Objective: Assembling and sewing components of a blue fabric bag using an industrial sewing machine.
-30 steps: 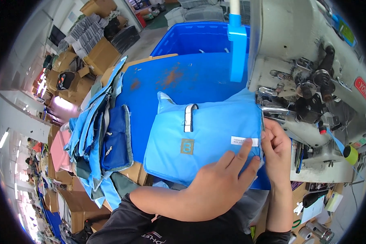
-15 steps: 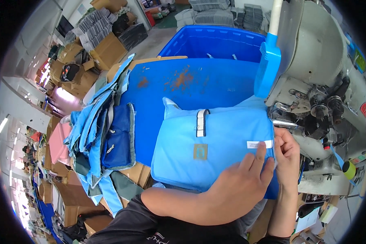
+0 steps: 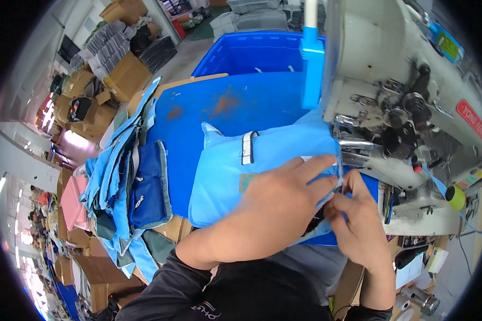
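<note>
A light-blue padded fabric bag (image 3: 214, 187) lies on the blue work surface, with a black-and-white webbing loop (image 3: 247, 147) and a small tan patch (image 3: 245, 182) on its face. My left hand (image 3: 286, 190) reaches across it, fingers bent around the right edge and partly covering a white label (image 3: 307, 158). My right hand (image 3: 356, 219) pinches that same edge from the right, just below the left fingertips. A dark gap shows at the bag's lower right, between the hands. Beside the edge stands the metal presser area of a sewing machine (image 3: 353, 147).
A pile of light-blue fabric pieces (image 3: 110, 179) and a dark-blue pouch (image 3: 149, 184) sit at the left. Behind the surface (image 3: 190, 125) is a blue plastic crate (image 3: 209, 61). A light-blue fixture (image 3: 312, 75) hangs near the machine. Cardboard boxes (image 3: 128, 77) stand far left.
My left hand has slid from the label to the bag's right edge. My right hand has moved down along that edge, its lower corner now lifted. The view has shifted right.
</note>
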`<state>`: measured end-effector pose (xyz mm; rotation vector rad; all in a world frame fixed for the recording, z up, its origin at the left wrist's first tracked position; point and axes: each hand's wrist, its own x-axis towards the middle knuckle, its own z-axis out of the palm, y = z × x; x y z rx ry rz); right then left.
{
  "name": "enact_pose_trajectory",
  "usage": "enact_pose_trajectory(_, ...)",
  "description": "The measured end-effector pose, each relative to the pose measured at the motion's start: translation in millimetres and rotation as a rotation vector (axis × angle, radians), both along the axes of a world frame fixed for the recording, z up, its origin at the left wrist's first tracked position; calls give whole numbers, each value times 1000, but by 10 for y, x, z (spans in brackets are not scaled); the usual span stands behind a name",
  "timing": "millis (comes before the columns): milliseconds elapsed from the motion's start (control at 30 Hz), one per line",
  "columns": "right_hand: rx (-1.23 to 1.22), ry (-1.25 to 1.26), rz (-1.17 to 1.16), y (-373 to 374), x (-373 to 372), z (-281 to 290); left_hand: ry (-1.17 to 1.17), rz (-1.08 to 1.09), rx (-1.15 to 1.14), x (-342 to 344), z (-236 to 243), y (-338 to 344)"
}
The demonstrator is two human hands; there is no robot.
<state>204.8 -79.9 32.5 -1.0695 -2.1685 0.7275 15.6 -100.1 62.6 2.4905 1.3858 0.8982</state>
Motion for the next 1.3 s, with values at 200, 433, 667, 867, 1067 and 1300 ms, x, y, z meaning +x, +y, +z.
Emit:
enact_pose_trajectory(200, 30, 122, -176, -253, 48, -283, 238, 29, 19, 198, -73, -128)
enact_pose_trajectory(433, 70, 271, -509, -264, -174, -216, 380, 144, 142, 312, -323, -242)
enact_pose_trajectory(667, -202, 155, -308, -268, -23, -270, 355, 143, 58, 270, -280, -236)
enact_pose_trajectory(867, -389, 418, -231, -199, 6, -351, 259, 138, 38, 281, -243, -178)
enact_pose_trajectory(1067, -523, 602, -192, -15, -55, -328, 249, 110, 31, 242, -211, 43)
enact_pose_trajectory(1300, -501, 612, -218, 214, -134, -306, 282, 166, 162, 219, -331, 251)
